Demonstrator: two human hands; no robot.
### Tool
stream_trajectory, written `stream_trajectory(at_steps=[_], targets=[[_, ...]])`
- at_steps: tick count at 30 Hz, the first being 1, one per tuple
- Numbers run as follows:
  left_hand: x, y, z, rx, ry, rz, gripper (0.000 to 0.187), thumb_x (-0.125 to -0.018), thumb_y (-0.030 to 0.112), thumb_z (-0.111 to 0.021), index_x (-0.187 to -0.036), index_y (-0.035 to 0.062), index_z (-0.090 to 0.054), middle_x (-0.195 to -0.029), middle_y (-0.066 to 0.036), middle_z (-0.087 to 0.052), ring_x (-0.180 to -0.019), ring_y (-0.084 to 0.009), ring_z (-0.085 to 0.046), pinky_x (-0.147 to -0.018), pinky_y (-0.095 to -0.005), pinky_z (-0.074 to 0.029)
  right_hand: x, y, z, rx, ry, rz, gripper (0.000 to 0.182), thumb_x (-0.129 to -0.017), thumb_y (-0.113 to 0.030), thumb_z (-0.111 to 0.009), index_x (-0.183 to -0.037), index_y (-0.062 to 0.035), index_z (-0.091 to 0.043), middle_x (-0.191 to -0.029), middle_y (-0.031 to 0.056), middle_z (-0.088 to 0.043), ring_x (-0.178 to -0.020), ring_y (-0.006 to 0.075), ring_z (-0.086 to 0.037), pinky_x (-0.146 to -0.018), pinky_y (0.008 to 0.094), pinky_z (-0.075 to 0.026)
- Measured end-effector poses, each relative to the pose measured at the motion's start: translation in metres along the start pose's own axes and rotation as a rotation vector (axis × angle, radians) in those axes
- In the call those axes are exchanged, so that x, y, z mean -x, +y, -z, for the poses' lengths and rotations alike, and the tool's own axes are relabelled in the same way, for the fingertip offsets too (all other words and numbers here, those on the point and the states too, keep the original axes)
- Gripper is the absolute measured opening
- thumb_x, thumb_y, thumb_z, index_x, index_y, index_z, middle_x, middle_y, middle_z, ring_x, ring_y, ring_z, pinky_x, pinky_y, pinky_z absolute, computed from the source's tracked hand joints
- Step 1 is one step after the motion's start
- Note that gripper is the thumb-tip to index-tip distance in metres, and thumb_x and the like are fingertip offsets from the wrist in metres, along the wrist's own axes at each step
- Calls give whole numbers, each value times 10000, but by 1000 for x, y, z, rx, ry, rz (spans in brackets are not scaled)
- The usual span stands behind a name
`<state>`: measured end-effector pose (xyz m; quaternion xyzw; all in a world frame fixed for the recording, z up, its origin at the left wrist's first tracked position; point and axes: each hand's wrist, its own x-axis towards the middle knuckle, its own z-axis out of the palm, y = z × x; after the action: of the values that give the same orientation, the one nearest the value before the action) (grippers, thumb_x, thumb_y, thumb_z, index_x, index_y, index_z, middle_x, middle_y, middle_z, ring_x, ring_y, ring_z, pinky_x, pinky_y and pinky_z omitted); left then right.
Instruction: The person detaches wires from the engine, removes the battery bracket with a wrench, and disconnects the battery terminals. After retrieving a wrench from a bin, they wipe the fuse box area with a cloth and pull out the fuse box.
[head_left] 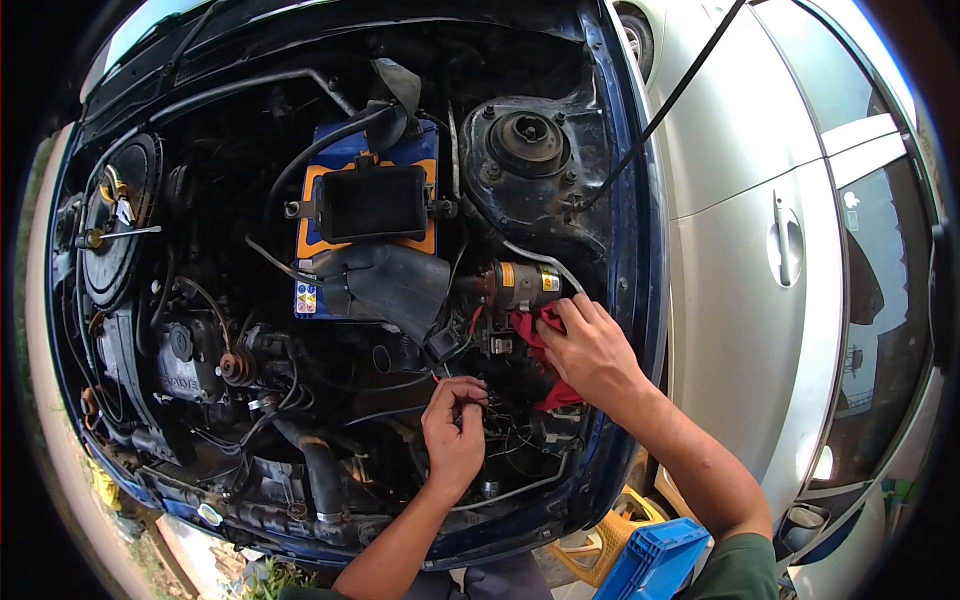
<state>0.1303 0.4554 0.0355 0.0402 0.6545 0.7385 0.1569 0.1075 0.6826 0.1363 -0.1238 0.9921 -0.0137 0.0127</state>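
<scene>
Over the engine bay, my right hand (592, 350) is closed on a red cloth (530, 330), beside a dark cylindrical part (525, 285) with orange and yellow labels. Part of the cloth hangs below that hand. My left hand (455, 425) is lower and to the left, fingers curled near thin wires (510, 435); what it holds, if anything, is too small to make out. Above and left of both hands is a blue and orange battery (312, 240), with a black open tray (372, 203) on top and a black sleeve (390, 285) at its lower edge.
A screwdriver (125, 235) lies on the round black air filter cover (122, 270) at left. The prop rod (665, 105) crosses at upper right. A silver car (745, 250) stands alongside. Below are a blue crate (655, 560) and a yellow stool (590, 555).
</scene>
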Motion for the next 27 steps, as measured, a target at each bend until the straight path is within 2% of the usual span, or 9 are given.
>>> stream_trajectory(at_steps=[6, 10, 13, 15, 18, 21, 23, 25, 27], targets=[[1, 2, -2, 81, 41, 65, 154, -929, -129, -517, -981, -45, -635, -1099, -130, -672, -895, -146, -653, -819, -278, -540, 10, -21, 2, 219, -30, -59, 359, -873, -130, -656, -1197, -1, -740, -1064, 132, -623, -1039, 285, -593, -898, 378, -502], [1, -1, -6, 64, 36, 60, 160, -933, -131, -510, -982, -48, -637, -1099, -129, -668, -892, -144, -651, -819, -278, -542, 10, 0, 1, 15, -30, -10, 368, -872, -132, -649, -1201, 6, -739, -1070, 138, -632, -1029, 287, -591, -865, 388, -486], [0, 2, -9, 61, 33, 49, 164, -933, -133, -507, -984, -49, -638, -1097, -129, -668, -886, -145, -652, -817, -277, -542, 7, -17, -3, 170, -31, -82, 355, -868, -133, -652, -1188, -15, -749, -1065, 133, -627, -1024, 286, -590, -866, 396, -483], [1, 3, -11, 77, 32, 47, 165, -932, -134, -506, -984, -50, -638, -1098, -129, -670, -882, -145, -652, -815, -276, -542, 9, -14, 1, 155, -35, -99, 314, -865, -134, -690, -1159, -53, -764, -1035, 119, -626, -1018, 280, -590, -875, 402, -483], [-2, 3, -13, 68, 36, 36, 160, -931, -136, -508, -979, -52, -636, -1096, -130, -675, -876, -145, -654, -811, -277, -543, 16, 3, 14, -175, -3, -52, 246, -823, -180, -801, -1051, -90, -778, -975, 100, -624, -991, 270, -589, -869, 395, -482], [-1, 4, -12, 58, 40, 68, 158, -931, -138, -505, -972, -55, -633, -1090, -134, -680, -879, -144, -656, -808, -279, -544, 27, -2, 38, -232, -67, -138, 209, -806, -183, -808, -987, -86, -770, -972, 96, -620, -977, 262, -590, -860, 393, -484], [-3, 2, -12, 58, 43, 61, 157, -929, -138, -504, -965, -54, -632, -1081, -133, -680, -880, -145, -658, -810, -279, -545, 27, -8, 43, -161, -85, -202, 182, -796, -175, -807, -936, -72, -754, -971, 105, -620, -963, 272, -587, -852, 396, -484], [-4, 1, -12, 70, 47, 71, 157, -928, -138, -504, -965, -54, -631, -1082, -133, -680, -882, -144, -658, -811, -279, -545, 24, -11, 32, -36, 47, -165, 181, -796, -171, -800, -920, -52, -742, -971, 118, -616, -954, 288, -583, -846, 402, -482], [-7, -1, -11, 77, 54, 77, 158, -927, -138, -503, -966, -54, -631, -1082, -133, -680, -884, -144, -658, -813, -279, -545, 17, -8, 16, 18, 61, -115, 165, -835, -151, -740, -948, -31, -746, -989, 127, -625, -977, 295, -576, -865, 402, -473]])
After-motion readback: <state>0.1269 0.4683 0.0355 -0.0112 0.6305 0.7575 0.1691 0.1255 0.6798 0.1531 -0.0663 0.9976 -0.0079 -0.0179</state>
